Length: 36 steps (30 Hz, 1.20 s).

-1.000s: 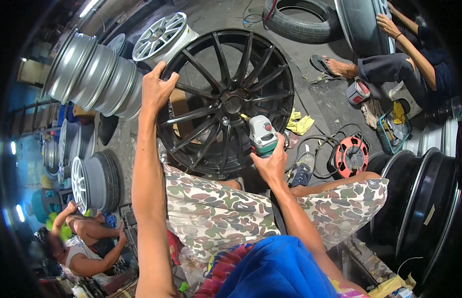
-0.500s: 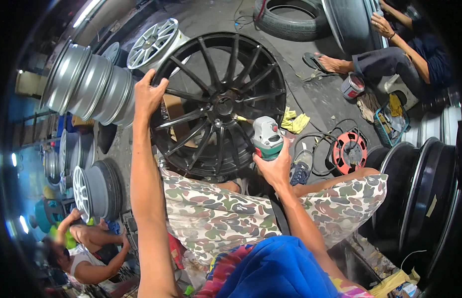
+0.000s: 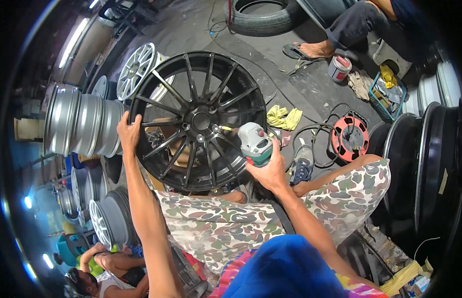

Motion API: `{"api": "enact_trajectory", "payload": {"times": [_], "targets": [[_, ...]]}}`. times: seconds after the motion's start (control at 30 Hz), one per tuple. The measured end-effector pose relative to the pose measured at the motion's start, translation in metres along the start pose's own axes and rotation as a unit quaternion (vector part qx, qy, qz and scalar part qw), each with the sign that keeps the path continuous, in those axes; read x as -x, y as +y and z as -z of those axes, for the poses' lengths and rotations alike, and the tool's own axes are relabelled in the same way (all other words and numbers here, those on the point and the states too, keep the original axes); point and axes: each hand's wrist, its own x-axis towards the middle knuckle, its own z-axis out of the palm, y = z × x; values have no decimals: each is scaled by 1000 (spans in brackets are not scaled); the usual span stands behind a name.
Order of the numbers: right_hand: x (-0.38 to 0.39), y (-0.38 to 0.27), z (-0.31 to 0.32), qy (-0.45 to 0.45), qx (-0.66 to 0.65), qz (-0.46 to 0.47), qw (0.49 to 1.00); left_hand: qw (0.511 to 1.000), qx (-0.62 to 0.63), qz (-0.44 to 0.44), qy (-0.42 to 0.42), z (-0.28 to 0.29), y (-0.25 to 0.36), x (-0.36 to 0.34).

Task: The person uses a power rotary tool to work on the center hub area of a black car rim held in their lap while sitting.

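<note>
A black multi-spoke wheel [image 3: 200,120] stands tilted in front of my lap. My left hand [image 3: 130,129] is closed on its left edge. My right hand [image 3: 265,168] grips a grey and green power tool [image 3: 254,139] with a red button, low on the wheel's right side. The tool's yellowish tip [image 3: 226,128] reaches toward the wheel's hub, at or very near a bolt hole; I cannot tell whether it touches. Part of a cardboard piece shows through the spokes.
Silver rims [image 3: 86,119], a white wheel [image 3: 132,72]; left, a seated person [image 3: 111,275]. Right: another person's leg [image 3: 350,32], tin [image 3: 339,68], basket [image 3: 377,99], red cable reel [image 3: 348,135], black rims [image 3: 405,169]. Ahead: tyre [image 3: 255,22], yellow cloth [image 3: 283,118], cables [image 3: 310,139].
The wheel and both my hands sit farther left and lower in the picture, as does much of the surroundings, so the view has shifted. My hands keep their holds on wheel and tool.
</note>
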Motion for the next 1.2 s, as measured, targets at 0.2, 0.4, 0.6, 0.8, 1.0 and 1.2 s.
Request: {"api": "enact_trajectory", "payload": {"times": [0.2,0.4,0.6,0.8,1.0,1.2], "targets": [[-5,12,-18,-28,-13,24,999,999,43,19,-12,3,6,6],[-3,28,-27,-19,24,43,999,998,50,29,-16,7,33,11],[3,26,-35,-21,13,38,999,997,72,28,-15,6,36,12],[5,28,-34,-17,28,34,999,997,71,32,-16,7,32,13],[1,30,-33,-10,41,56,998,997,70,35,-27,9,40,12],[2,27,-35,-18,22,30,999,997,69,31,-26,9,37,12]]}}
